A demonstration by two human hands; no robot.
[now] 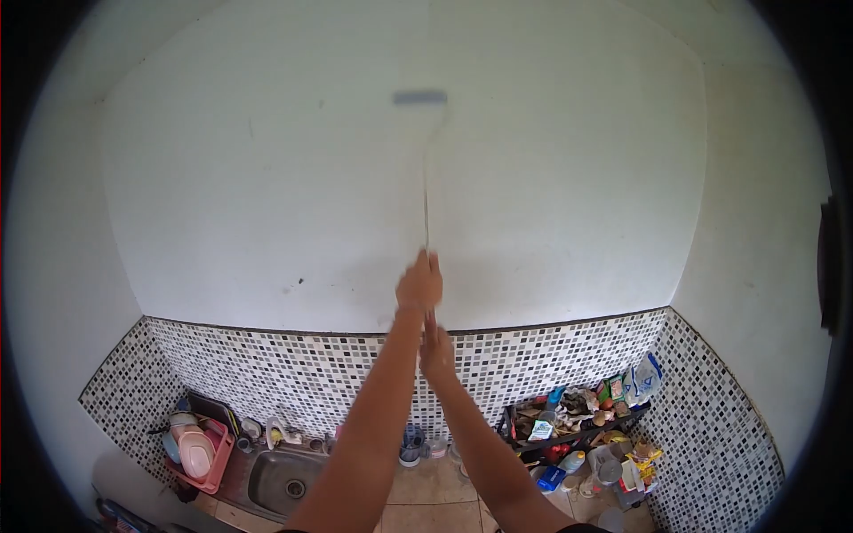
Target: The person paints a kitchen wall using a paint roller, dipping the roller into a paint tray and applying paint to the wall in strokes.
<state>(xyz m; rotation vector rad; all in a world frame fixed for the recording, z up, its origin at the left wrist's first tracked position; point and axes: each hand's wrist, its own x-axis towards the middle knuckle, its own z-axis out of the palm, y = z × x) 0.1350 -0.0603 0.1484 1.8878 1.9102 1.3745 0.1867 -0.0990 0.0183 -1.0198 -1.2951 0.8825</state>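
A long-handled paint roller (419, 97) reaches up the pale wall (267, 178), its grey sleeve lying level against the upper part and slightly blurred. My left hand (419, 282) is wrapped round the handle, near where the thin metal rod begins. Lower down, my right hand (437, 355) grips the same handle, overlapping the tiled band in this view. Both arms stretch forward and up from the bottom edge.
Black-and-white mosaic tiles (267, 360) cover the lower wall. Below stand a metal sink (258, 484), a pink dish basket (218, 471) with bowls, and a rack (582, 431) crowded with packets and bottles. A dark object (828, 266) juts out at the right.
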